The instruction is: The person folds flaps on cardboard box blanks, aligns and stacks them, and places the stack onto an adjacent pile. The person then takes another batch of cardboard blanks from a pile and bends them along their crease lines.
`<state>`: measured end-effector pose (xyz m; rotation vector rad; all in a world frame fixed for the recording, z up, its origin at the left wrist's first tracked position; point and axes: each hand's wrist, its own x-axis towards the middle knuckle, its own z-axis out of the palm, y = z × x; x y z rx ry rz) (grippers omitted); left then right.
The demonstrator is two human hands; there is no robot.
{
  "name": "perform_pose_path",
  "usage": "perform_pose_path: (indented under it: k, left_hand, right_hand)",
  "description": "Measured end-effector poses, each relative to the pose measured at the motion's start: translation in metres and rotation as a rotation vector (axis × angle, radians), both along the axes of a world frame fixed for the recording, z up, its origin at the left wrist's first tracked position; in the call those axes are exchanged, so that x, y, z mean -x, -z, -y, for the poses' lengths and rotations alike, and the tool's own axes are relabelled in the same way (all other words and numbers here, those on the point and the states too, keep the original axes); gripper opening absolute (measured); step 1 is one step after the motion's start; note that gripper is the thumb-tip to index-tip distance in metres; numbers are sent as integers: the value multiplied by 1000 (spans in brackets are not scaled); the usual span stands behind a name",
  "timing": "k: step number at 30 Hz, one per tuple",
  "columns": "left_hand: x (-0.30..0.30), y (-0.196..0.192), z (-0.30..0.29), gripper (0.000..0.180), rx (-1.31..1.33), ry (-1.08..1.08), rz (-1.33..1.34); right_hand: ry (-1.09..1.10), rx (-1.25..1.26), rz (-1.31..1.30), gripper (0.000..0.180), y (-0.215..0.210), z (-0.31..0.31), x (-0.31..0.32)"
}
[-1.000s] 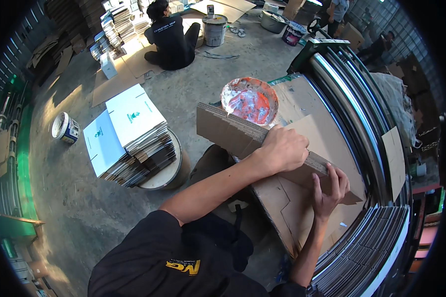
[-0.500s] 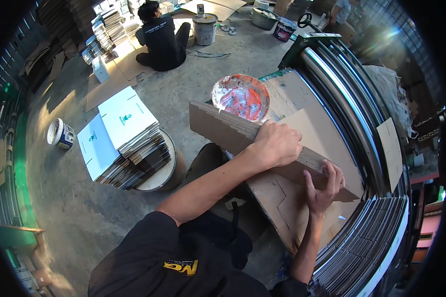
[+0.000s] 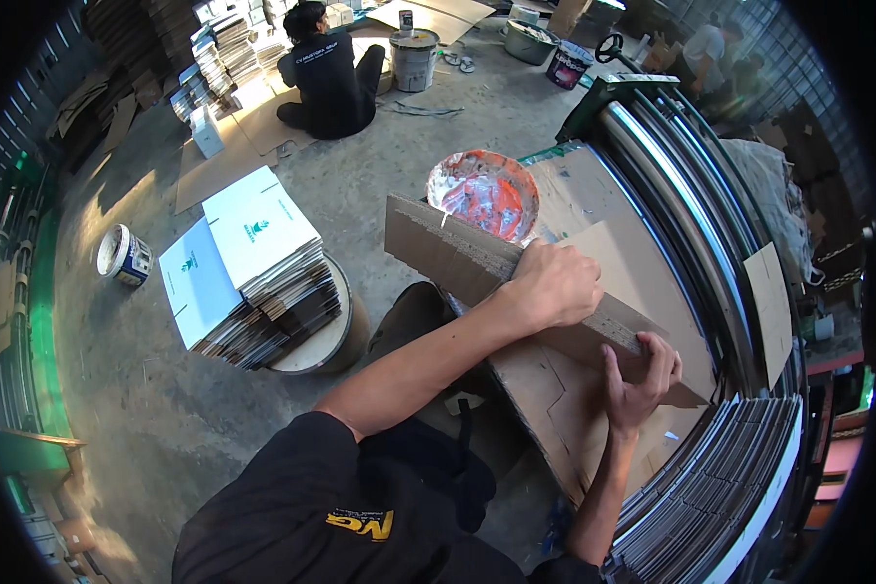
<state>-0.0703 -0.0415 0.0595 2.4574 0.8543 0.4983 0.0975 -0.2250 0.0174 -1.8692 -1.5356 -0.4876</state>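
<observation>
Cardboard stack (image 3: 457, 255) on its long edge, slanting over worktable (image 3: 553, 414); L end sticks out past table's L edge in this view, R end nr roller machine (image 3: 667, 185) and board pile (image 3: 715, 487), so tight that side. Glue basin (image 3: 484, 193) just behind L end; can't tell if touching. Open floor (image 3: 131, 360) lies far L, beyond white box pile (image 3: 261, 234) on drum (image 3: 352, 331); person's knee (image 3: 409, 316) sits btwn drum and table.

L hand (image 3: 555, 284): fingers bent tight over stack's top edge abt midway, clamping it; fingertips hidden on far side. R hand (image 3: 642, 380): nr R end, fingers half curled at top edge, thumb apart from them, up against near face; can't tell if it's gripping or just steadying.
</observation>
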Motion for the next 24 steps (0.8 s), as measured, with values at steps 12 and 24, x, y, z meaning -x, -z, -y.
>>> perform_pose_path:
  k: [12, 24]
  left_hand:
    - [-2, 9, -5, 33, -55, 30, -6]
    - [-3, 5, -8, 32, 35, 76, -92]
  right_hand:
    - [66, -75, 101, 56, -5, -3, -2]
    - [41, 48, 37, 62, -4, 1, -16]
